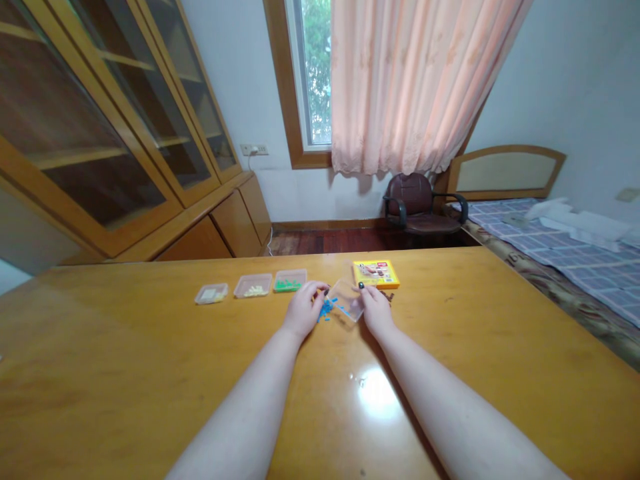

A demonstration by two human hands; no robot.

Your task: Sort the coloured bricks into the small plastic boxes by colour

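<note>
Counting four trays: three clear plastic trays [253, 286] in row on wooden table [150, 360]; fourth tray [346, 300] tilted, pinched at rim by half-closed left hand [303, 309] and half-closed right hand [375, 309]; blue pieces [326, 310] scattered beside; one yellow box [375, 273] just behind.

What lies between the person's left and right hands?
The head view shows small blue plastic pieces and a tilted clear plastic tub between the left hand and the right hand.
</note>
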